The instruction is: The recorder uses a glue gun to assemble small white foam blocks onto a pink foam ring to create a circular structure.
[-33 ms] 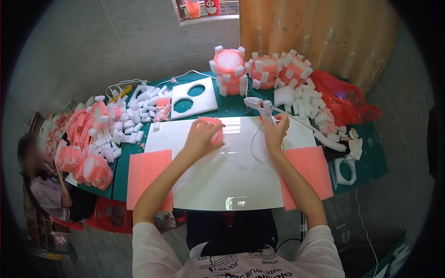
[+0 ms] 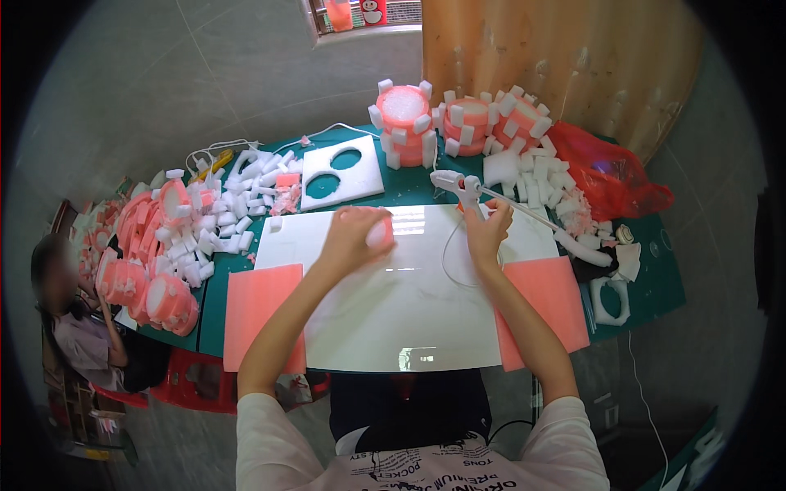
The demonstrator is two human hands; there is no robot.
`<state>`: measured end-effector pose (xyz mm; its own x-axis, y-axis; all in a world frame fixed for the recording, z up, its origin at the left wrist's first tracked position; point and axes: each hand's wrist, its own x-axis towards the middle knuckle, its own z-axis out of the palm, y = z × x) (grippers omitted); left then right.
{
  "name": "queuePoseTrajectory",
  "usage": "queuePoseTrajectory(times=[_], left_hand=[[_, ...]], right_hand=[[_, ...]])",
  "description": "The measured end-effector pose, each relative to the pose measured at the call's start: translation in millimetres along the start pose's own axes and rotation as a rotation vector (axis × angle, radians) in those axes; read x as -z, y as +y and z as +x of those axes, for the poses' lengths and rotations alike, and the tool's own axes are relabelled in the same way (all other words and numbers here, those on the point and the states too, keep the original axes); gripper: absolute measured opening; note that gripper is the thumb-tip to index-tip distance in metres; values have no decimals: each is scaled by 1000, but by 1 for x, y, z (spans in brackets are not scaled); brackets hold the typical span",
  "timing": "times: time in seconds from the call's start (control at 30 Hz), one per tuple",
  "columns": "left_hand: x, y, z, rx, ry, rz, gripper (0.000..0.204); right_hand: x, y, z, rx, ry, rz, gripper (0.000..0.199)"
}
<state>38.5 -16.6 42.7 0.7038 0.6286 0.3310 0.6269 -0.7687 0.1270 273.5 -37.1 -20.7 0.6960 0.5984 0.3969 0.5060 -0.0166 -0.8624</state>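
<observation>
My left hand (image 2: 352,240) is closed on a round pink foam piece (image 2: 381,231) over the far part of a glossy white board (image 2: 409,303). My fingers cover much of the piece. To its right, my right hand (image 2: 490,232) grips a white glue gun (image 2: 460,185) by its handle, nozzle pointing left. From the back of the gun a long thin rod runs right toward a white sleeve (image 2: 583,248). A thin cable hangs in a loop beside the right hand.
Pink foam sheets (image 2: 264,319) flank the board. White foam blocks (image 2: 225,217) and pink rings (image 2: 168,299) pile up at left. Studded pink foam cylinders (image 2: 405,123) stand behind, near a holed white foam sheet (image 2: 372,176) and a red plastic bag (image 2: 606,172). A person (image 2: 86,327) sits far left.
My left hand has turned a little and drawn slightly nearer with the pink foam piece, which now shows more of its round face. The right hand and glue gun stay nearly still.
</observation>
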Motion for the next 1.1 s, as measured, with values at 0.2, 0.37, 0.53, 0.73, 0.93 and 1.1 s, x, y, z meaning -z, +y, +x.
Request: queuePoseTrajectory(times=[0.2,0.37,0.53,0.73,0.93,1.1], left_hand=[[-36,-59,-6,335,296,-208,72],[-60,-70,-13,503,89,-229,80],[-52,-63,-18,480,177,-388,77],[-28,-43,-16,426,155,-842,65],[-26,-42,-17,289,373,-1134,61],[-22,-40,-21,271,458,-913,55]], right_hand=[[-3,3,6,46,-78,-148,54],[1,16,24,150,-295,-86,57],[4,0,19,162,-458,-117,37],[10,-4,22,121,-443,-104,32],[14,-5,22,108,-382,68,33],[31,-47,8,-165,-701,602,27]])
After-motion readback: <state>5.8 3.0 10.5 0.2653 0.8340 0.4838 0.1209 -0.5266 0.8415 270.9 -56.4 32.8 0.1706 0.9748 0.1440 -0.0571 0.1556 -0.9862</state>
